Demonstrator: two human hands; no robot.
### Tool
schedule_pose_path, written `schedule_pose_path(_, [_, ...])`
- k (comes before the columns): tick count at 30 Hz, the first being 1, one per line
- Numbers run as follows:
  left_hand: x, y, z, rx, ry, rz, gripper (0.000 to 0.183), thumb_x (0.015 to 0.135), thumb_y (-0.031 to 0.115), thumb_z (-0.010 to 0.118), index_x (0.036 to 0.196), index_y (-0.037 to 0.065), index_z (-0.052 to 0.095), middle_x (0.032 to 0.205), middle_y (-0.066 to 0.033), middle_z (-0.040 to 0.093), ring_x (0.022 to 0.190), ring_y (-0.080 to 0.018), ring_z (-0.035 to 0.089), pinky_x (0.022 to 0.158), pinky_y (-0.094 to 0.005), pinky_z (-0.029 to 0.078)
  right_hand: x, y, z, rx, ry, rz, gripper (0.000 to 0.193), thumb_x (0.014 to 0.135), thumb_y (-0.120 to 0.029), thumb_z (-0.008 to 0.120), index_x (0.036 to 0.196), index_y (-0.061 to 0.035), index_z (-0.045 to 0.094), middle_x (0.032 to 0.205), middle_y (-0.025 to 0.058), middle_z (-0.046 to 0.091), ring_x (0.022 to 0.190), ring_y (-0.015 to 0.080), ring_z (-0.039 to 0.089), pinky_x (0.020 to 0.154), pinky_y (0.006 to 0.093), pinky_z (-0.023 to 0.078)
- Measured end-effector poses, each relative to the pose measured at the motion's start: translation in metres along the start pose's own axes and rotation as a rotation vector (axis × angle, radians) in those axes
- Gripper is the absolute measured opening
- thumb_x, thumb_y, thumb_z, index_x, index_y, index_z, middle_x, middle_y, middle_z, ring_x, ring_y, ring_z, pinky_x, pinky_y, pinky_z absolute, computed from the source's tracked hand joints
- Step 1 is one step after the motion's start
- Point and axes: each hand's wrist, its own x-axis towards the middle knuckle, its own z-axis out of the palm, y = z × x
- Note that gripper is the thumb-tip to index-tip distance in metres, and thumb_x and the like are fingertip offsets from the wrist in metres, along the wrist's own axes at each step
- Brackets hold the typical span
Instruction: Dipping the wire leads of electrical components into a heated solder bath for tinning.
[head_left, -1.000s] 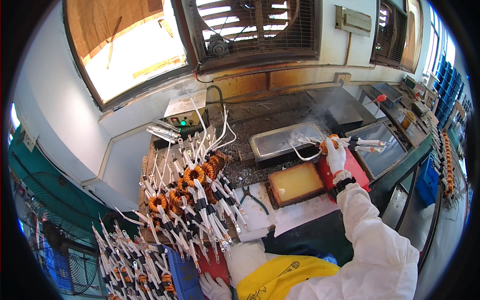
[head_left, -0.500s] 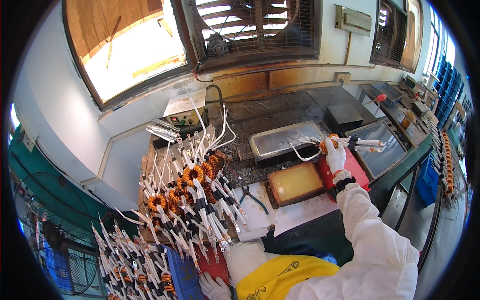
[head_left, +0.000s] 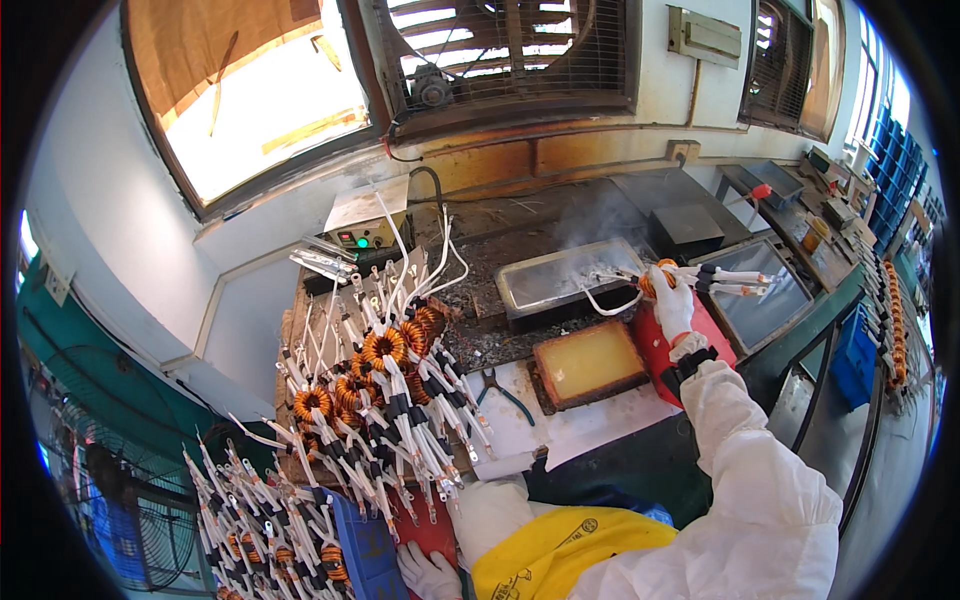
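While smoke [head_left: 590, 225] rises over the pot [head_left: 545, 313], the gloved right hand [head_left: 674, 308] pinches a coil [head_left: 652, 287] just beside the pot's right end. Some of the coil's leads [head_left: 622, 276] reach over the pot, but one cannot tell whether their tips are dipped. The step in hand seems to be holding these tips at the pot, so the next move calls for a steady pinch. The left hand [head_left: 430, 573] lies before the pot, well to the left; its grip cannot be told.
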Motion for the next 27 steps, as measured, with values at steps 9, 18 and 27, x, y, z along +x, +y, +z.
schedule_pose_path(9, [-0.002,-0.002,-0.001,0.001,0.016,0.006,0.045,0.09,0.033,0.044,0.127,0.007,0.047,0.13,-0.0177,0.046,0.117,-0.0373,0.044,0.098,-0.0458,0.036,-0.015,-0.032,-0.021,0.136,-0.035,0.173,0.053,0.077,-0.047,0.065,0.103,-0.0014,0.063,0.082,0.0123,0.064,0.068,0.0186,0.061,0.064,0.031,0.046])
schedule_pose_path(18, [-0.003,-0.002,-0.002,-0.021,0.026,-0.004,0.045,0.09,0.034,0.045,0.126,0.007,0.047,0.129,-0.0179,0.047,0.117,-0.038,0.044,0.098,-0.0461,0.035,-0.021,-0.037,-0.025,0.244,0.049,0.024,0.041,0.079,-0.042,0.066,0.097,-0.0052,0.061,0.055,0.0016,0.052,0.034,0.0088,0.039,0.034,0.0277,0.028])
schedule_pose_path(27, [0.012,0.015,-0.013,-0.065,-0.022,-0.075,0.044,0.084,0.027,0.047,0.122,0.005,0.047,0.129,-0.0155,0.044,0.119,-0.0344,0.04,0.098,-0.0459,0.033,-0.018,-0.037,-0.036,0.347,0.036,0.016,0.038,0.08,-0.046,0.063,0.092,-0.0097,0.06,0.056,0.0018,0.052,0.033,0.0085,0.036,0.032,0.0256,0.025])
